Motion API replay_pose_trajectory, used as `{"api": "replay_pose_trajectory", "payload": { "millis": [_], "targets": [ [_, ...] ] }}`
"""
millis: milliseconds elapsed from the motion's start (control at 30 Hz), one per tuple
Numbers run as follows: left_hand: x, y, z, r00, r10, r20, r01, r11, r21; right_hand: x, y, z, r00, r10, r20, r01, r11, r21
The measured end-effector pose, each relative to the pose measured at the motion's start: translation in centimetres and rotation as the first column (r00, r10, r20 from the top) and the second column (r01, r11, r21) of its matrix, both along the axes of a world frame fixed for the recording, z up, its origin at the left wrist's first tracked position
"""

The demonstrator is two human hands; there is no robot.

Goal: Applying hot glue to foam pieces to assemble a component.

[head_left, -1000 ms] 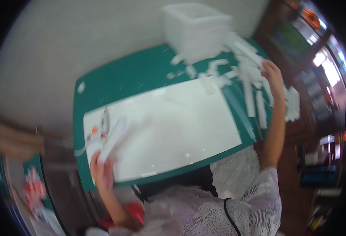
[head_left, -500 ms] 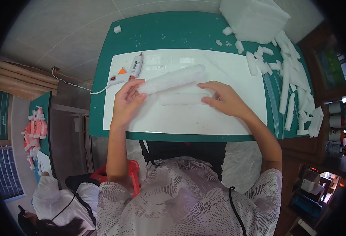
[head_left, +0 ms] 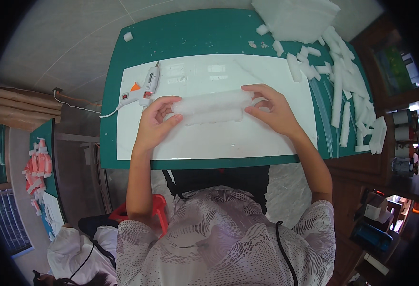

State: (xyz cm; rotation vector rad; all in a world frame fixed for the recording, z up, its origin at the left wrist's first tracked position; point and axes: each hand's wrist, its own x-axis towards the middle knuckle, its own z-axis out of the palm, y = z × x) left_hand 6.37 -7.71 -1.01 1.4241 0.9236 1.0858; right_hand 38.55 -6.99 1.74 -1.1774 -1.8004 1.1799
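A pale tiled floor (head_left: 66, 52) fills the far left of the room, and dark wooden shelving (head_left: 400, 143) crowded with small jars and boxes runs down the right side. In the middle stands a green table (head_left: 190, 33), and most of its top is covered by a white board (head_left: 219, 143) lying flat with its long edge toward the person. At the far right corner of the table sits a stack of white foam sheets (head_left: 295, 16), and a scatter of white foam strips (head_left: 347, 90) trails from it down the right edge, some lying on the board's far right corner. To the far left, beside the table, a second green surface (head_left: 40, 138) holds a cluster of pink and white pieces (head_left: 37, 167). A red stool (head_left: 158, 209) shows below the table's near edge. On the middle of the board lies a white foam roll (head_left: 212, 107), stretched left to right between the two hands. The left hand (head_left: 154, 121) curls around the roll's left end, fingers bent and thumb closed on it. The right hand (head_left: 271, 109) holds the right end, fingers loosely spread along the foam. Just left of the left hand, a white glue gun (head_left: 145, 88) rests on the board, its cord (head_left: 76, 106) running off to the left. A small foam scrap (head_left: 128, 36) lies at the table's far left corner.
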Motion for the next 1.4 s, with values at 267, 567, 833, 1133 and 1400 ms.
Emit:
{"api": "replay_pose_trajectory", "payload": {
  "millis": [267,567,833,1133,1400],
  "targets": [
    [0.0,-0.4,0.3,1.0,0.022,0.01,-0.022,1.0,-0.005,0.0,0.0,-0.8,1.0,-0.013,-0.029,0.015,0.997,0.081],
    [-0.3,-0.7,0.1,0.998,0.04,-0.038,-0.039,0.999,0.023,-0.4,0.1,-0.8,1.0,0.011,-0.022,-0.01,0.998,0.066],
    [0.0,-0.7,-0.4,0.989,0.048,-0.137,-0.039,0.997,0.07,0.3,0.1,-1.2,1.0,0.022,-0.017,-0.02,0.995,0.093],
    [-0.2,-0.7,-0.3,0.943,0.12,-0.31,-0.062,0.98,0.191,1.5,-0.2,-0.2,0.995,0.005,0.1,-0.029,0.97,0.242],
    [-0.9,-0.9,-0.3,0.949,0.232,-0.213,-0.212,0.971,0.114,14.2,6.4,-3.3,0.615,-0.7,0.363,0.322,0.643,0.695]
  ]
}}
